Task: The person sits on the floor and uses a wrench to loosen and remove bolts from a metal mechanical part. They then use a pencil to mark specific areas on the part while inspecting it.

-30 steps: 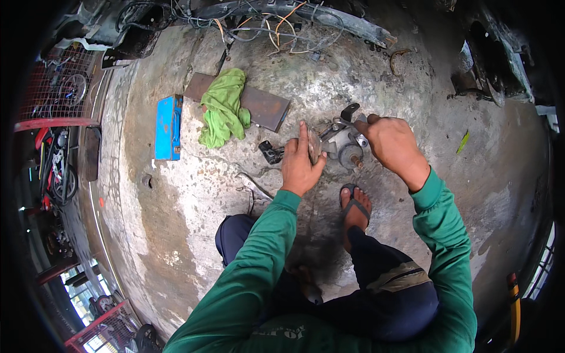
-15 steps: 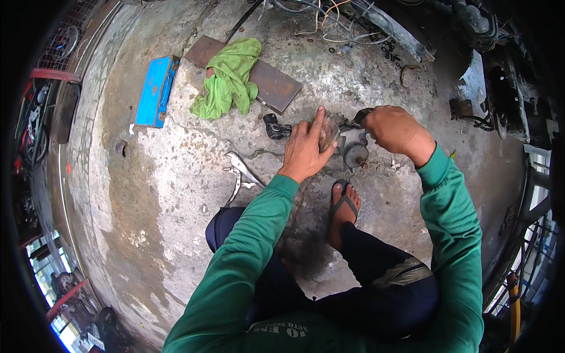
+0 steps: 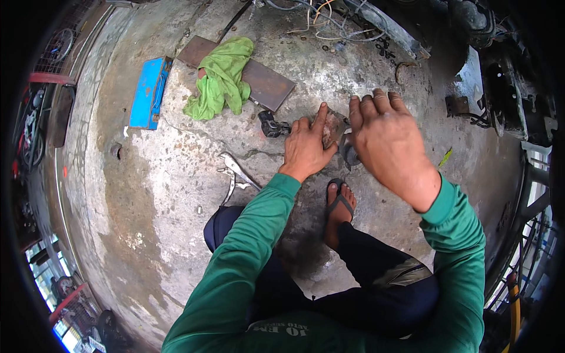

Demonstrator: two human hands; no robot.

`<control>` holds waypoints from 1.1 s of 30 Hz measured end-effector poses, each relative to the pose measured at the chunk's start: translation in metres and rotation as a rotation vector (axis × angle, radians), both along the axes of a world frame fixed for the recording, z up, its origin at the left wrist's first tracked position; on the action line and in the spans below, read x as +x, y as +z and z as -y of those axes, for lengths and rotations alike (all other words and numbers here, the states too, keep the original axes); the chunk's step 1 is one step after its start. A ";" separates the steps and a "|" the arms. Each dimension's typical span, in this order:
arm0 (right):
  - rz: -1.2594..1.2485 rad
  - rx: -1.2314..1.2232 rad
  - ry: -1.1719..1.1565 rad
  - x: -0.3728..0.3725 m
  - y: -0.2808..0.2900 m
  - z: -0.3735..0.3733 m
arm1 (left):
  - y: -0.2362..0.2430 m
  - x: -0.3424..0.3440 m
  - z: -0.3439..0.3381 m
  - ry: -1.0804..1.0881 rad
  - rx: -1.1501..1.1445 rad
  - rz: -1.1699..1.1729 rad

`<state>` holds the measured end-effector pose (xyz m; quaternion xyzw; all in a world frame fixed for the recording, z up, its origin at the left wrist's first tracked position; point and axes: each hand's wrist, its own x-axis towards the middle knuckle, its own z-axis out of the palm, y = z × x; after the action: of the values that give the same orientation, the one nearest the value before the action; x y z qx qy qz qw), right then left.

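Note:
My left hand steadies a reddish-brown, worn block low on the concrete floor. Its index finger stretches along the far left side and its thumb lies at the near edge. Raised closer to me, my right hand has its fingers curled over; whatever they hold is hidden below the hand. Between the hands shows part of a grey round metal disc. A black jointed metal part lies just left of my left hand. Locking pliers rest nearer, to the left.
A green cloth drapes over a flat brown metal plate. A blue metal box lies at the far left. Loose wires and small dark parts lie at the back. Dark machinery stands on the right. My sandalled foot is close below the block.
My right hand has risen from beside the block toward me, and the dark tool seen in it is now hidden. The left hand stays on the block. The view has shifted slightly.

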<state>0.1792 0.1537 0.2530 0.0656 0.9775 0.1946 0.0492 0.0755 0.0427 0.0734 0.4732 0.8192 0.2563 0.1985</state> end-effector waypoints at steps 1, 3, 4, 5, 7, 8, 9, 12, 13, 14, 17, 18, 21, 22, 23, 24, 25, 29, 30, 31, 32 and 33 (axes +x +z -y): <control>-0.110 0.085 0.087 0.002 0.002 0.007 | 0.001 0.000 0.000 -0.005 0.006 -0.009; 0.218 0.064 -0.116 0.021 -0.062 -0.047 | -0.004 0.004 0.007 -0.031 0.006 -0.009; 0.378 -0.156 -0.330 0.046 -0.095 -0.101 | -0.007 0.006 0.006 -0.056 0.025 -0.002; 0.272 -0.100 -0.248 0.074 -0.115 -0.123 | -0.012 -0.002 0.002 -0.047 0.048 -0.011; 0.234 -0.130 -0.299 0.070 -0.119 -0.111 | -0.021 -0.013 0.016 -0.033 0.068 0.032; 0.146 -0.147 -0.219 0.065 -0.121 -0.105 | -0.025 -0.016 0.023 -0.019 0.079 0.064; 0.051 -0.155 -0.139 0.055 -0.119 -0.103 | -0.026 -0.020 0.025 -0.003 0.098 0.089; 0.065 -0.408 -0.089 0.041 -0.118 -0.117 | -0.027 -0.020 0.029 -0.030 0.150 0.046; 0.127 -0.523 -0.108 0.041 -0.118 -0.126 | -0.027 -0.018 0.027 -0.043 0.172 0.039; -0.009 -0.582 -0.052 0.050 -0.124 -0.137 | -0.026 -0.015 0.024 -0.056 0.158 0.036; -0.061 -0.578 -0.293 0.048 -0.086 -0.124 | -0.023 -0.011 0.022 -0.040 0.119 0.015; -0.080 -0.561 -0.252 0.047 -0.074 -0.111 | -0.022 -0.009 0.024 -0.039 0.109 0.004; 0.135 -0.286 -0.227 0.049 -0.064 -0.080 | -0.019 -0.002 0.022 -0.041 0.103 -0.024; 0.176 -0.273 -0.244 0.048 -0.062 -0.070 | -0.019 0.000 0.023 -0.040 0.096 -0.034; 0.218 -0.260 -0.262 0.046 -0.061 -0.061 | -0.019 0.000 0.022 -0.041 0.096 -0.041; 0.263 -0.247 -0.283 0.045 -0.058 -0.050 | -0.018 0.002 0.022 -0.046 0.098 -0.043; 0.309 -0.233 -0.303 0.044 -0.056 -0.041 | -0.017 0.003 0.021 -0.049 0.099 -0.045; 0.337 -0.258 -0.173 0.038 -0.060 -0.013 | -0.013 0.005 0.020 -0.057 0.071 -0.042; 0.396 -0.314 -0.160 0.032 -0.054 -0.013 | -0.013 0.005 0.021 -0.058 0.077 -0.038; 0.346 -0.322 -0.152 0.033 -0.056 -0.020 | -0.012 0.005 0.022 -0.058 0.083 -0.035; 0.296 -0.331 -0.142 0.037 -0.058 -0.034 | -0.015 0.004 0.023 -0.055 0.104 -0.030; 0.244 -0.335 -0.138 0.043 -0.058 -0.052 | -0.018 0.001 0.024 -0.058 0.129 -0.023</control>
<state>0.2221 0.2054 0.1946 0.0993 0.9761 0.0319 0.1908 0.0764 0.0190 0.0552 0.5116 0.7891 0.2972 0.1653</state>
